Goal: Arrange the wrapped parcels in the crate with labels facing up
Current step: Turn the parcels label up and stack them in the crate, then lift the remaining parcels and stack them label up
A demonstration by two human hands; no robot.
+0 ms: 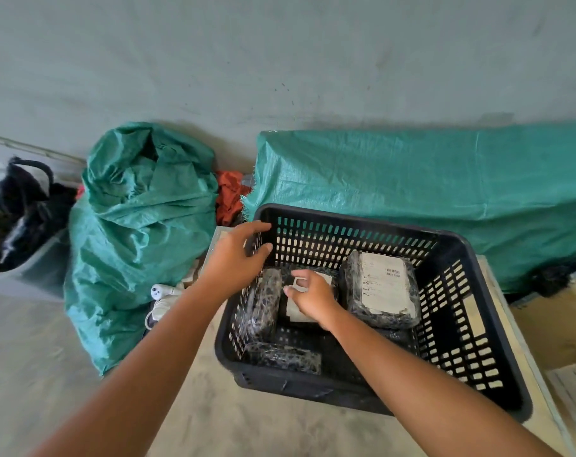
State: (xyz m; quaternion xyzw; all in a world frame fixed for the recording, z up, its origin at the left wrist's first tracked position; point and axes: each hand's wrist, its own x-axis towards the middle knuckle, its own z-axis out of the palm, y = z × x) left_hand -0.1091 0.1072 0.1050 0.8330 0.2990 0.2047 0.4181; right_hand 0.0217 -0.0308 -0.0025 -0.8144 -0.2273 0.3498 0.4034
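Four wrapped parcels sit in the black crate (471,311) on the worktop (214,407). Both hands reach over its left part. The left hand (237,258) hovers at the crate's far left corner, fingers spread loosely and holding nothing. The right hand (313,296) rests on the middle parcel (295,313), fingers curled onto its pale label; I cannot tell if it truly grips. Just left of that hand a dark parcel (263,303) leans against the crate wall, and nearer the person another (286,357) lies along the wall. To the right hand's right lies a larger parcel (382,288), label upward.
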